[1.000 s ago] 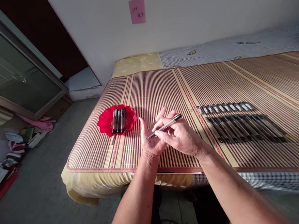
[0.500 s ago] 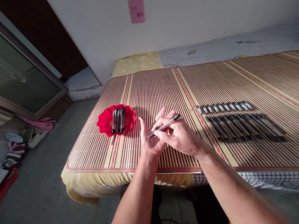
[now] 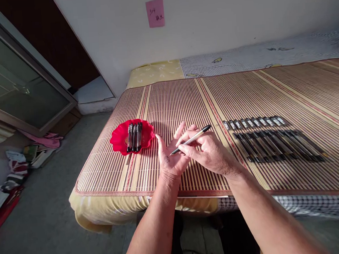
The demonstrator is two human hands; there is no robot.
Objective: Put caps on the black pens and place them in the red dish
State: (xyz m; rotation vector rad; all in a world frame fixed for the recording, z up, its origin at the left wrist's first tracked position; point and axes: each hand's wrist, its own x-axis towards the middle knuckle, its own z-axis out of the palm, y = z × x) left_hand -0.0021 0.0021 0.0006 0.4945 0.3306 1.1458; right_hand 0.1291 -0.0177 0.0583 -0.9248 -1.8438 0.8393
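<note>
My right hand (image 3: 204,149) grips an uncapped pen (image 3: 194,137) with a clear barrel and dark ends, its tip pointing down and left over my other palm. Palm up and fingers spread, my left hand (image 3: 171,157) carries dark ink scribbles at the base of the thumb. Whether the pen tip touches the skin is hard to make out. Left of the hands, a red scalloped plate (image 3: 116,138) holds several capped pens (image 3: 134,137). To the right, several pen caps (image 3: 253,122) lie in a row above a row of several uncapped pens (image 3: 278,145).
A striped bamboo mat (image 3: 173,99) covers the bed under these things. Behind it, a pink note (image 3: 155,13) is stuck to the white wall. A glass-panelled door (image 3: 17,75) stands at the left, with piled cloth and papers (image 3: 13,180) on the floor.
My right hand has drawn slightly right with the pen, so its tip has shifted off the ink scribbles, which now show more fully. My left hand stays nearly in place.
</note>
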